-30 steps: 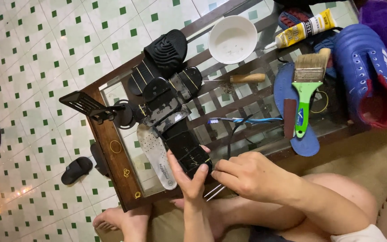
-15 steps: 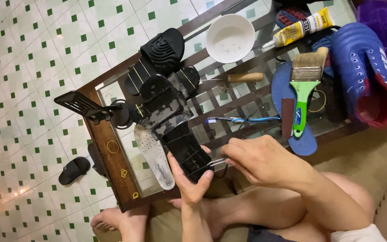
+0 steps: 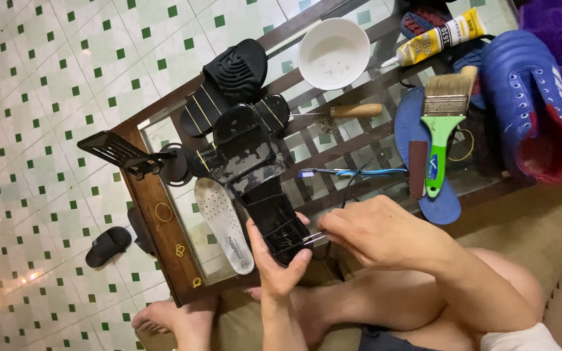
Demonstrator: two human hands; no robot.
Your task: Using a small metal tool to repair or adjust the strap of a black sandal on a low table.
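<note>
Head view: left hand (image 3: 280, 263) holds black shoe (image 3: 265, 195), long axis running away, upper-left.

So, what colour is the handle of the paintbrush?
Green, on the brush; the head view shows it clearly.

right hand (image 3: 385, 234): now higher and nearer the table edge than a second ago | thin metal tool (image 3: 308, 239): tip now laid across the black worn shoe sole (image 3: 274, 218) | left hand (image 3: 278, 263): thumb shifts up along the sole's end
</note>
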